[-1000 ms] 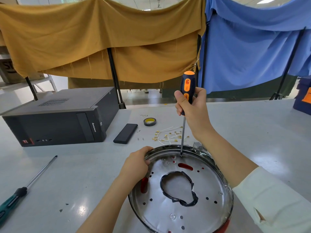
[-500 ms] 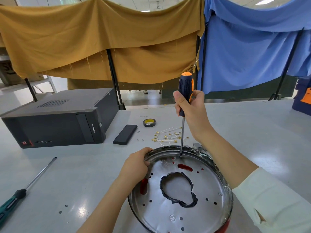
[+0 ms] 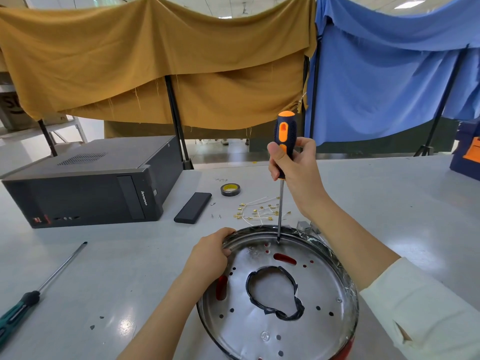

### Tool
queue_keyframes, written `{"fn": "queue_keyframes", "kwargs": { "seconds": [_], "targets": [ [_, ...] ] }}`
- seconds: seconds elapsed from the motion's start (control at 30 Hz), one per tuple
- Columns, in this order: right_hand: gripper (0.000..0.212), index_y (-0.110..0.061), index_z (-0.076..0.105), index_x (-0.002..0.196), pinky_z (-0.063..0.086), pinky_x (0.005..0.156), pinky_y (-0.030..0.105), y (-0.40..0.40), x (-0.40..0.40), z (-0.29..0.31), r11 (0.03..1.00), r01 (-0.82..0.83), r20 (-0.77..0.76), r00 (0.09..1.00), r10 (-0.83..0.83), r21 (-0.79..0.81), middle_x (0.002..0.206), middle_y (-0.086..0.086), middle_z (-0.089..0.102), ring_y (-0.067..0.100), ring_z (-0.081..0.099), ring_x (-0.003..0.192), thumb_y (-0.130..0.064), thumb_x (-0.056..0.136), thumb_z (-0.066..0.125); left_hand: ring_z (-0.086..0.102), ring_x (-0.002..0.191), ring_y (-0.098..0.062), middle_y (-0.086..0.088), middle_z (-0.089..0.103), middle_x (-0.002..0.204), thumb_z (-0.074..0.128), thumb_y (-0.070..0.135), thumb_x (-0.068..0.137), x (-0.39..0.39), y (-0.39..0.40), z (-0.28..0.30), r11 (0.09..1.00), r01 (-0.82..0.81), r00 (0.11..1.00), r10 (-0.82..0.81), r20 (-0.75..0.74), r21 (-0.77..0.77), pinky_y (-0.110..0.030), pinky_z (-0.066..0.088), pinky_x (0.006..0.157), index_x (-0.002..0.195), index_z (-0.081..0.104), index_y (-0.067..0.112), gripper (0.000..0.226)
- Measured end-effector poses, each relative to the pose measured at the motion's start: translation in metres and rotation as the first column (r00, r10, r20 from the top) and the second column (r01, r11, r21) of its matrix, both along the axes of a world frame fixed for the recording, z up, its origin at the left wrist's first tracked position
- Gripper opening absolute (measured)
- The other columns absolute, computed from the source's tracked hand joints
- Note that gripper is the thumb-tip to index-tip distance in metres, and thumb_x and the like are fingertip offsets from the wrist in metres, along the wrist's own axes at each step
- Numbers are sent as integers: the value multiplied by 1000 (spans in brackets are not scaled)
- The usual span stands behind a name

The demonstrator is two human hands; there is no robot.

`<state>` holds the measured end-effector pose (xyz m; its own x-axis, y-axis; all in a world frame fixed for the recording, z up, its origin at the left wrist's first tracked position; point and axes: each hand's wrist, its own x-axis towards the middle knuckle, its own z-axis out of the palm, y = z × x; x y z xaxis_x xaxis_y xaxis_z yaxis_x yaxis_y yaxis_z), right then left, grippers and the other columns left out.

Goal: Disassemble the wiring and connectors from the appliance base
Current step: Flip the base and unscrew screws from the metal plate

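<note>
**Screwdriver upright in the metal base**

Shiny metal, round and shallow, the base (image 3: 319, 289) sits on the grey table (image 3: 389, 203) right in front of the person, at the near edge. Its floor is dotted with small holes and red slots, and a ring of black tape (image 3: 275, 292) edges the big central opening.

The left hand (image 3: 210, 255) clasps the base's far-left rim, fingers curled over the edge. The right hand (image 3: 293, 167) is clenched around the black-and-orange handle of a screwdriver (image 3: 284, 141), held upright; its tip touches the base floor near the far rim.

Just beyond the base lies a loose cluster of white wires (image 3: 259, 211) with brass connectors, apart from the base. Farther back are a tape roll (image 3: 230, 189), a flat black box (image 3: 193, 207) and a PC case (image 3: 91, 183). A second, green-handled screwdriver (image 3: 33, 294) lies at the left, well apart.
</note>
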<state>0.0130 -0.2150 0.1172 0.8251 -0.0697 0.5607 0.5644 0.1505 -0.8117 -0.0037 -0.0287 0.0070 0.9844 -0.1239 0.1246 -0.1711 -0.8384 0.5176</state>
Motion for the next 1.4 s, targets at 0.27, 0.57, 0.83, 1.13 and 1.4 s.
{"fn": "queue_keyframes", "kwargs": {
  "seconds": [0.27, 0.57, 0.83, 1.13, 1.4],
  "targets": [
    [24, -19, 46, 108, 41, 56, 25, 1, 5, -1, 998, -27, -33, 999, 29, 62, 82, 3, 53, 11, 47, 62, -38, 101, 32, 55, 108, -20, 5, 61, 120, 51, 9, 90, 0, -1, 1, 1000, 2, 1000, -2, 5, 2, -23, 37, 83, 127, 50, 34, 45],
    [9, -23, 49, 105, 45, 56, 25, 0, 6, -3, 999, 12, -19, 1000, -13, -51, 88, 3, 56, 12, 52, 67, -29, 99, 45, 55, 110, -21, 5, 61, 121, 51, 9, 90, 0, 0, 1, 1000, 4, 1000, -4, 13, 8, -25, 39, 86, 127, 50, 34, 45],
    [23, -20, 36, 103, 41, 50, 22, -2, 4, -1, 1000, -4, -31, 999, 4, 2, 90, 9, 51, 14, 48, 63, -17, 93, 57, 55, 110, -20, 5, 61, 122, 51, 10, 91, 0, -1, 1, 1000, 0, 1000, 0, 17, 9, -24, 38, 85, 128, 49, 34, 45],
    [23, -16, 41, 111, 39, 52, 22, 0, 2, -1, 999, -35, -57, 998, 35, 5, 83, 6, 51, 9, 47, 62, -22, 94, 55, 55, 108, -20, 5, 61, 120, 51, 10, 91, -2, -1, 1, 1000, 0, 1000, 0, 16, 10, -23, 37, 82, 127, 49, 35, 44],
    [12, -20, 50, 106, 41, 58, 22, 1, -1, -3, 999, 14, -16, 1000, -14, -29, 89, 3, 55, 9, 49, 71, -21, 100, 40, 56, 104, -20, 5, 61, 118, 48, 12, 91, -2, 0, 3, 1000, 10, 999, -9, -35, 15, -27, 42, 82, 128, 45, 35, 43]
  ]
}}
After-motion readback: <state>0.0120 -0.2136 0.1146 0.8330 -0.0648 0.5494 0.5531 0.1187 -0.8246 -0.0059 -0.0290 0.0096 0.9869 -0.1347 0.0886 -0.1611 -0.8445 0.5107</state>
